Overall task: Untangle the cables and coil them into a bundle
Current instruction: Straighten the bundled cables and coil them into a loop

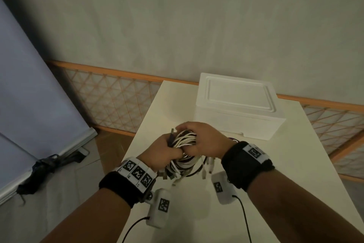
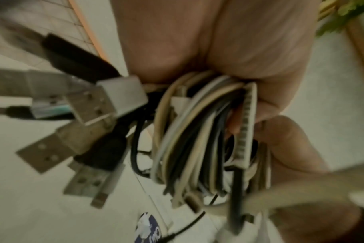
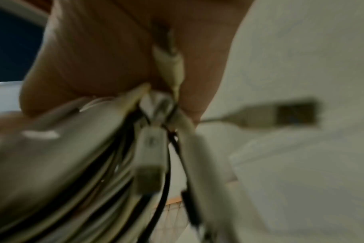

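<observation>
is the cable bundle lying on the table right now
No, both the left hand and the right hand grip the cable bundle and hold it up above the table.

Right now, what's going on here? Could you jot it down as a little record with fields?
setting: a white table by a plain wall
main item: cable bundle, white and dark cords looped together, held above the table
left hand: grips one side of the bundle
right hand: curled over the top of the bundle
loose ends: USB plugs stick out and dangle below
also on table: closed white box behind the hands
wrists: black bands with printed markers
</observation>
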A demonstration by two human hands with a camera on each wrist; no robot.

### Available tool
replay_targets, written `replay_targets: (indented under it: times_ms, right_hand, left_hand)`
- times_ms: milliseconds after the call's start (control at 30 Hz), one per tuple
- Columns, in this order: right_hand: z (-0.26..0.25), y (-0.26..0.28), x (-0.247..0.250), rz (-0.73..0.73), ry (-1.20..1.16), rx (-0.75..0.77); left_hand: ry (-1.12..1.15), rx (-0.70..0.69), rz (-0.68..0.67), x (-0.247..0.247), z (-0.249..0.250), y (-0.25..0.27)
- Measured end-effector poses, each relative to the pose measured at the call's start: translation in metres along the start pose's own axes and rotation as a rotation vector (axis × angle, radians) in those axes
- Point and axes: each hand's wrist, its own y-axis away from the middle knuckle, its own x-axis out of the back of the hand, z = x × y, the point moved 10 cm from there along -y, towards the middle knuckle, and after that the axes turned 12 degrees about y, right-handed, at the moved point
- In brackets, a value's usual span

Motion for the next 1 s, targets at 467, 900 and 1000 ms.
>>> replay_targets:
  times_ms: [467,900,1000]
  right_hand:
    - [0.050,0.012,-0.026,0.325,-0.588,-0.428]
    - [0.059,0.016,-0.016,0.324,-0.463,-0.424]
    - [0.064,0.020,-0.022,0.331,-0.589,-0.466]
  left_hand:
    - [0.258,0.026,0.239,0.015,-0.019,0.001]
    - [0.159,0.074,0.284,0.011,-0.036,-0.006]
    - [0.168,0.084,0.353,0.018,-0.036,-0.011]
